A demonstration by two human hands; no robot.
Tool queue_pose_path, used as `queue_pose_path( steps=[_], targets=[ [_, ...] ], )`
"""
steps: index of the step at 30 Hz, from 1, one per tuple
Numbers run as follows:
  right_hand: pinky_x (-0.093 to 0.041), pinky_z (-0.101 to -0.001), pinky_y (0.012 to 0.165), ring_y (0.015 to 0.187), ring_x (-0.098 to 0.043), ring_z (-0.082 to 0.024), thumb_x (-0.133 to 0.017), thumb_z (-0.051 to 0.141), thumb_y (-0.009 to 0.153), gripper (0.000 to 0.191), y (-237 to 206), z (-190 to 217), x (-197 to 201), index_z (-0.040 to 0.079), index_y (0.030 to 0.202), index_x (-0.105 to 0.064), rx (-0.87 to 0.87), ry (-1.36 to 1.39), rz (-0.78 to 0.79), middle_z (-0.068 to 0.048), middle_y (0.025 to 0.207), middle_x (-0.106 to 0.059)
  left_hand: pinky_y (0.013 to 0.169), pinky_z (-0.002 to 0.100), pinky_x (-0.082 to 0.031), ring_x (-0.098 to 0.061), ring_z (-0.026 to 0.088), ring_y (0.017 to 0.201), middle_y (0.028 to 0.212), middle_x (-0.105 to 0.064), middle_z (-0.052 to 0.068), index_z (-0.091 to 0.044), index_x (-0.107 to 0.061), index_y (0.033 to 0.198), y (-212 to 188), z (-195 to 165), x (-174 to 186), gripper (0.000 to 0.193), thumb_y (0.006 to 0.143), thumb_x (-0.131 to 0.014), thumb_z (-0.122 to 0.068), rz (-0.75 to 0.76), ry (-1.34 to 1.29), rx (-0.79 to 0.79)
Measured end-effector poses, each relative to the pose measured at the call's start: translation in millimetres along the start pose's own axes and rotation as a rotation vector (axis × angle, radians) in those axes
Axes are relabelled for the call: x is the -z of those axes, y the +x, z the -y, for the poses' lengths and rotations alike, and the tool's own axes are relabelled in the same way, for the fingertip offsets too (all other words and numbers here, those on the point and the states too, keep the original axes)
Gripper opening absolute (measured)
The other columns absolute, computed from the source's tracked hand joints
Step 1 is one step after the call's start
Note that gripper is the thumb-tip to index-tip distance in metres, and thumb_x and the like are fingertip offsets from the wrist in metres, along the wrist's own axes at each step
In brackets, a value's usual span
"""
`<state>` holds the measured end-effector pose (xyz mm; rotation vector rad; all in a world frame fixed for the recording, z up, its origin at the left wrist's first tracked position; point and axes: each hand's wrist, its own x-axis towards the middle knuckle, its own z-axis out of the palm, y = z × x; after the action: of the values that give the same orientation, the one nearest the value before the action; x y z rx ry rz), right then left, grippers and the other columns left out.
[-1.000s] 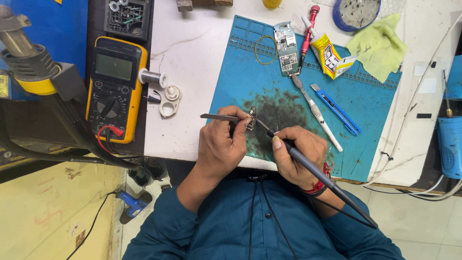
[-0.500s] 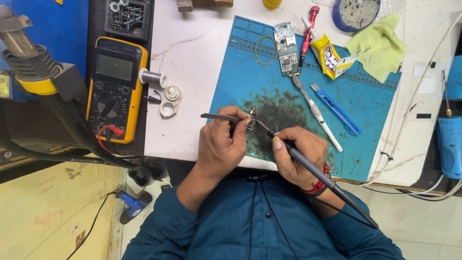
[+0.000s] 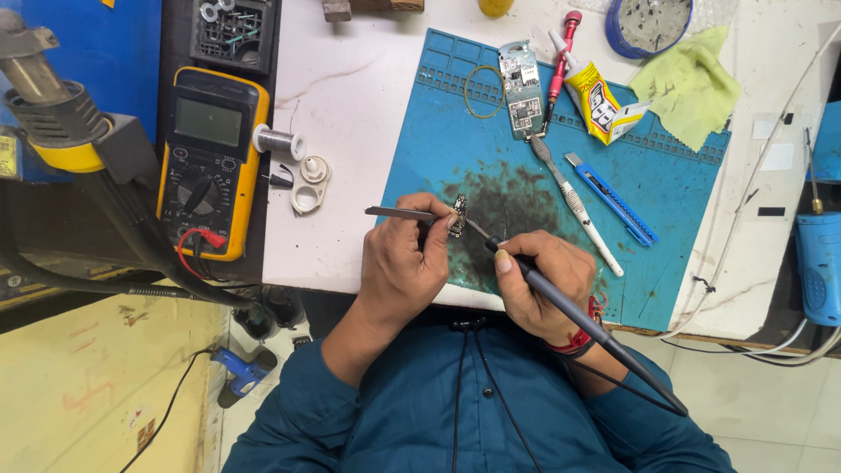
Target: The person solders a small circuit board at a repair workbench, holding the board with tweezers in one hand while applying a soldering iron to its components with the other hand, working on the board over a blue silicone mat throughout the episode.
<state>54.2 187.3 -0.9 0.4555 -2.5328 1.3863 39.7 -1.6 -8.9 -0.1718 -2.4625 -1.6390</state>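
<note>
While your left hand [image 3: 405, 267] is closed around a pair of thin grey metal tweezers [image 3: 399, 212], their tips pinch a tiny dark circuit board piece [image 3: 458, 208] just above the fingers. Your right hand [image 3: 539, 285] is closed pen-style on a slim black soldering iron [image 3: 578, 315], its metal tip touching the small board from the right. So the board sits between both hands, over the sooty black patch on the blue rubbery work mat [image 3: 438, 131].

One larger green circuit board [image 3: 523, 92] lies at the mat's top, next to one red-handled screwdriver [image 3: 561, 52] and one yellow squeeze tube [image 3: 597, 101]. One silver-handled scalpel [image 3: 574, 201] and one blue utility knife [image 3: 613, 197] lie side by side, right of the sooty patch. One crumpled yellow-green cloth [image 3: 688, 83] rests at the top right corner.

Off the mat on the white tabletop [image 3: 350, 96]: one yellow boxy multimeter [image 3: 210, 158] and one small solder spool [image 3: 276, 140].
</note>
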Motion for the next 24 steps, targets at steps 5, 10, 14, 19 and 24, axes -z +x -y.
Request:
queue_pose_path(
  steps=[5, 10, 14, 19, 24],
  targets=[
    [-0.044, -0.0309, 0.056, 0.059, -0.062, -0.019, -0.07, 0.008, 0.095, 0.008, 0.2, 0.3, 0.4, 0.002, 0.092, -0.065, 0.012, 0.0, -0.005, -0.008, 0.074, -0.066, 0.058, 0.03, -0.055, -0.072, 0.017, 0.065, 0.09, -0.072, 0.008, -0.004, -0.059, 0.105, 0.4, -0.4, 0.0, 0.011, 0.099, -0.069, -0.003, 0.006, -0.002, 0.022],
    [-0.044, -0.0312, 0.055, 0.058, -0.061, -0.019, -0.07, 0.007, 0.094, 0.008, 0.1, 0.5, 0.5, 0.002, 0.091, -0.065, -0.011, 0.003, 0.003, -0.007, 0.071, -0.064, 0.059, 0.03, -0.056, -0.072, 0.017, 0.067, 0.09, -0.072, 0.008, -0.004, -0.059, 0.106, 0.0, -0.2, 0.6, 0.011, 0.1, -0.068, -0.003, 0.003, 0.001, 0.015],
    [-0.045, -0.031, 0.056, 0.059, -0.062, -0.019, -0.07, 0.007, 0.094, 0.008, 0.0, 0.2, 0.2, 0.002, 0.092, -0.065, 0.011, 0.007, -0.004, -0.008, 0.074, -0.066, 0.059, 0.03, -0.055, -0.072, 0.017, 0.067, 0.089, -0.072, 0.007, -0.004, -0.059, 0.105, 0.4, 0.1, 0.0, 0.011, 0.1, -0.069, -0.003, -0.001, -0.002, 0.022],
    [-0.045, -0.0308, 0.056, 0.061, -0.063, -0.019, -0.07, 0.007, 0.095, 0.008, -0.2, 0.3, -0.6, 0.002, 0.093, -0.064, 0.021, 0.021, -0.009, -0.009, 0.077, -0.067, 0.059, 0.03, -0.055, -0.072, 0.018, 0.067, 0.09, -0.072, 0.008, -0.003, -0.059, 0.105, 0.3, -0.8, 0.6, 0.011, 0.1, -0.068, -0.003, -0.003, -0.001, 0.01],
    [-0.045, -0.0311, 0.056, 0.06, -0.062, -0.019, -0.07, 0.007, 0.094, 0.007, 0.2, 0.1, -0.4, 0.002, 0.092, -0.064, 0.02, 0.012, -0.005, -0.008, 0.075, -0.066, 0.059, 0.03, -0.055, -0.072, 0.017, 0.066, 0.089, -0.072, 0.007, -0.004, -0.059, 0.106, 1.0, -1.0, 1.4, 0.011, 0.099, -0.068, -0.003, 0.002, -0.004, 0.022]
  ],
)
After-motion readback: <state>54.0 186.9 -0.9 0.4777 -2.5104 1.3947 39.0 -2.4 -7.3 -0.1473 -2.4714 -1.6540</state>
